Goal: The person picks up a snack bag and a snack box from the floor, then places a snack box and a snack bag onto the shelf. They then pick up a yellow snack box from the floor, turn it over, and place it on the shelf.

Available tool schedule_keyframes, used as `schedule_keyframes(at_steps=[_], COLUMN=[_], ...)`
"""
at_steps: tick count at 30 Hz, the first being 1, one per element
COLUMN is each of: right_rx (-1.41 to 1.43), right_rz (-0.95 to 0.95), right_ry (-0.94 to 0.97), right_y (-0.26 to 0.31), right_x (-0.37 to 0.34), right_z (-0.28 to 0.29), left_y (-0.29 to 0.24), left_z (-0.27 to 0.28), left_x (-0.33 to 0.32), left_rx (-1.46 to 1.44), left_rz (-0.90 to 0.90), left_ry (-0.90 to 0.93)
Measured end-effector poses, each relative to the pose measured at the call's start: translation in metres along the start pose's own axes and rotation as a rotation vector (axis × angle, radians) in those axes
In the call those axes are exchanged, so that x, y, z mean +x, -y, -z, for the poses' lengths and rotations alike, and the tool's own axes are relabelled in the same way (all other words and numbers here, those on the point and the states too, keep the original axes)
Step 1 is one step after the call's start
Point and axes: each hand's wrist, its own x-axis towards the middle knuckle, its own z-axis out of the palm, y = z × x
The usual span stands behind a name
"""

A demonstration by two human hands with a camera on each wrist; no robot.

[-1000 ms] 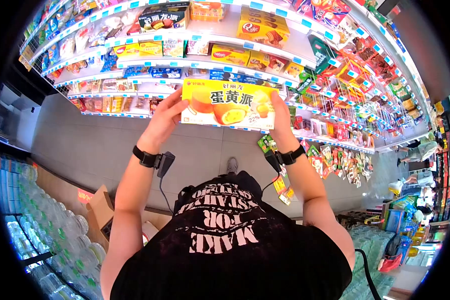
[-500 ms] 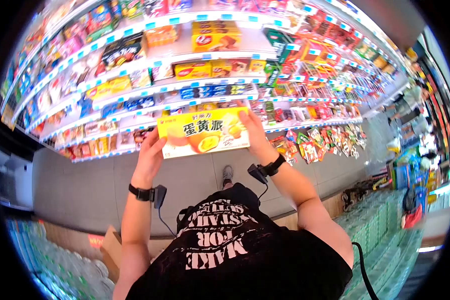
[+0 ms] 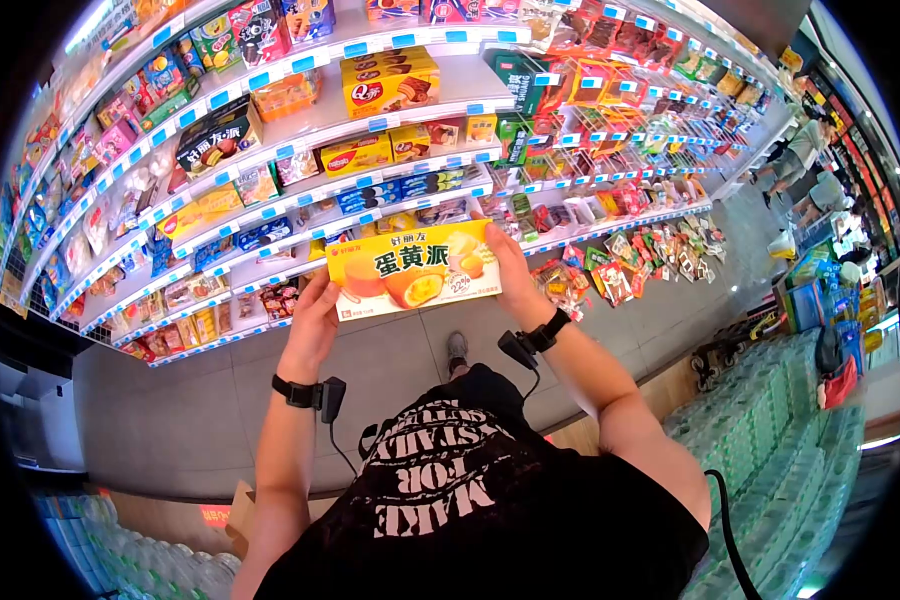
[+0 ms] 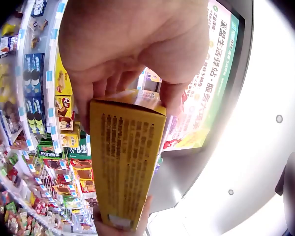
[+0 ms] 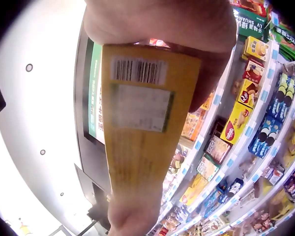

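Note:
A yellow box of egg yolk pies [image 3: 410,272] is held up between both hands, its printed front facing the head camera. At its left end my left hand [image 3: 313,325] grips it, and my right hand [image 3: 513,275] grips the right end. In the left wrist view the left hand's thumb and fingers [image 4: 113,81] straddle one end of the box [image 4: 125,157], with small print along its narrow side. The right wrist view shows a barcode and a white label on the box [image 5: 137,147], under the right hand [image 5: 162,22].
Stocked snack shelves [image 3: 300,130] curve around ahead. Bags of snacks [image 3: 620,270] lie in a heap at the shelf foot on the right. Stacked packs of bottles [image 3: 760,450] stand behind to the right, more bottles [image 3: 150,555] behind left. Two people [image 3: 805,150] are in the far right aisle.
The head view has turned, so the shelves shift left and down in it. The box appears lower and further left, still held in both hands at its ends.

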Motion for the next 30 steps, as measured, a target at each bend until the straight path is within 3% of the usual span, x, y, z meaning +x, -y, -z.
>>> schedule_keyframes(at_steps=[12,13,14,19,30], right_rx=[-0.029,-0.056,-0.255,-0.104,-0.041], right_rz=[-0.042,-0.024,0.086,-0.001,-0.064], right_ry=[-0.003,-0.032,-0.125,-0.097,-0.191], right_y=[0.001,-0.011,-0.034,-0.006,0.010], right_x=[0.005,0.012,0.028,0.009,0.082], right_z=[0.006,0.016,0.042,0.022,0.085], left_y=[0.009,0.014,0.020,0.008,0.045], left_z=[0.006,0.008,0.015,-0.004,-0.026], left_x=[0.008,0.012,0.018,0.021,0.123], left_rx=[-0.033,-0.028,0.017,0.018,0.054], left_rz=[0.044,0.017,-0.038,0.031,0.147], left_ry=[-0.026,-0.032,-0.019,0.012,-0.066])
